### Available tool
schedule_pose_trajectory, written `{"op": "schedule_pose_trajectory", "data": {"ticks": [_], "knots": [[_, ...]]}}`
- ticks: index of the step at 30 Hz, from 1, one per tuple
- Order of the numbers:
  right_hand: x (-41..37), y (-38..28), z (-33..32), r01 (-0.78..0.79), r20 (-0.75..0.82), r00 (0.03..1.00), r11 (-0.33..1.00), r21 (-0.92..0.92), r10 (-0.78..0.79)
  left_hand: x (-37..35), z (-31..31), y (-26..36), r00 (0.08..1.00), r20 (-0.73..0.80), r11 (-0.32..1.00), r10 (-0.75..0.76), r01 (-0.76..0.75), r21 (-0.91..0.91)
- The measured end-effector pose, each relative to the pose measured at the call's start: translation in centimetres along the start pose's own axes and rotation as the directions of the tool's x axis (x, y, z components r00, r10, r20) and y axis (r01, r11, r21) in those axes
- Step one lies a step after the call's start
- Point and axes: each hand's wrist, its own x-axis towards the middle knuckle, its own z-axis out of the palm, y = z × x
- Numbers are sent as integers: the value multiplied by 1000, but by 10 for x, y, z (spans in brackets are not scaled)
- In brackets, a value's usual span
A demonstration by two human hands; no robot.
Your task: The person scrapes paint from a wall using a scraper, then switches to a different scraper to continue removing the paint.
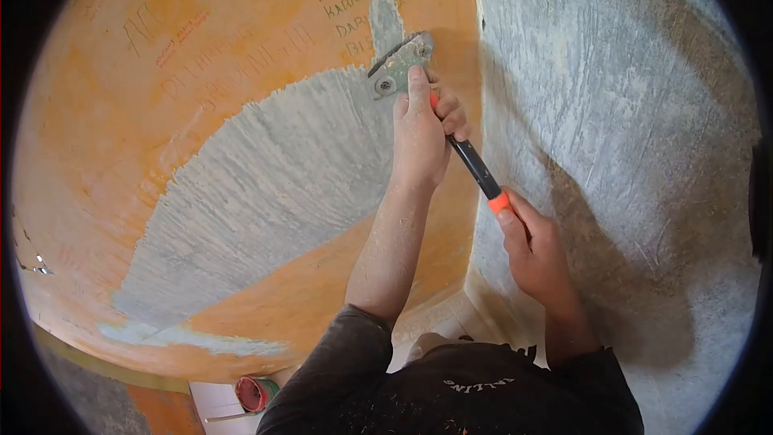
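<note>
A long-handled paint scraper [475, 167] with a black shaft, orange ends and a dusty grey-green head lies against the orange wall [201, 32]. My left hand [423, 129] is closed around its upper part, thumb pressed along the back of the head. Lower down, my right hand [531, 246] grips the orange end of the handle. The blade edge meets the wall at the upper tip of a fan-shaped bare grey patch [274, 161]. Pale dust coats my left hand and forearm.
At right, a scuffed grey wall [612, 113] meets the orange one in a corner. Handwriting [346, 8] covers parts of the orange paint. A red-rimmed bucket [256, 393] stands on the floor at lower left. A small hole with wires [36, 262] shows at far left.
</note>
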Motion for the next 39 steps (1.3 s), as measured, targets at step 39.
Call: {"op": "schedule_pose_trajectory", "data": {"ticks": [39], "knots": [[-3, -1, -3, -50, 41, 998, 998, -37, 52, -1, -8, 3, 1000, 3, 999, 5, -5, 42]]}}
